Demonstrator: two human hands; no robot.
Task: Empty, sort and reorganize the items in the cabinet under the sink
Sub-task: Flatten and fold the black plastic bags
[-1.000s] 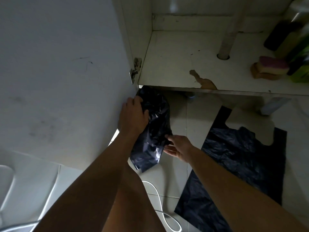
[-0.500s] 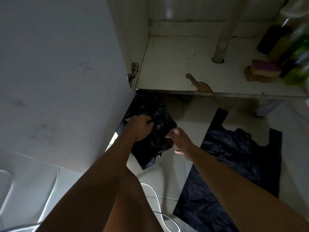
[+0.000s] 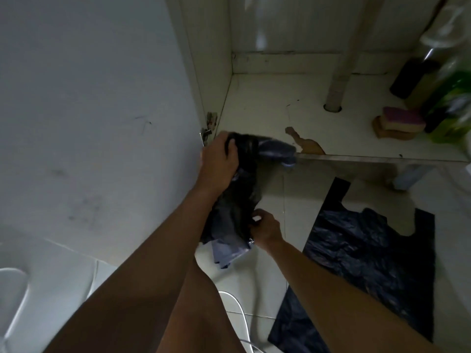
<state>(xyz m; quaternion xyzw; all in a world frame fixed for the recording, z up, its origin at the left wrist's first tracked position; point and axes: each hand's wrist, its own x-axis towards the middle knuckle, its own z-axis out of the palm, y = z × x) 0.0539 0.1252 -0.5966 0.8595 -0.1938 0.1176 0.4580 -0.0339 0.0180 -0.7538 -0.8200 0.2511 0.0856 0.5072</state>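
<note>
A crumpled black plastic bag (image 3: 238, 200) hangs in front of the open cabinet's left front corner. My left hand (image 3: 220, 161) grips its top end, level with the cabinet floor (image 3: 275, 115). My right hand (image 3: 265, 229) pinches its lower part, just above the tiled floor. A second black bag (image 3: 362, 256) lies spread flat on the tiles to the right. Inside the cabinet at the right stand a dark bottle (image 3: 413, 77) and green bottles (image 3: 453, 108), with stacked sponges (image 3: 397, 123) in front of them.
The open white cabinet door (image 3: 102, 110) fills the left side. A white drain pipe (image 3: 341, 72) goes through the cabinet floor, whose front edge is chipped brown. A white cable (image 3: 242, 317) lies on the tiles by my knee.
My left hand has lifted the bag's top end up to the cabinet's front edge. My right hand stayed low and closed on the bag's lower part, so the bag is stretched longer.
</note>
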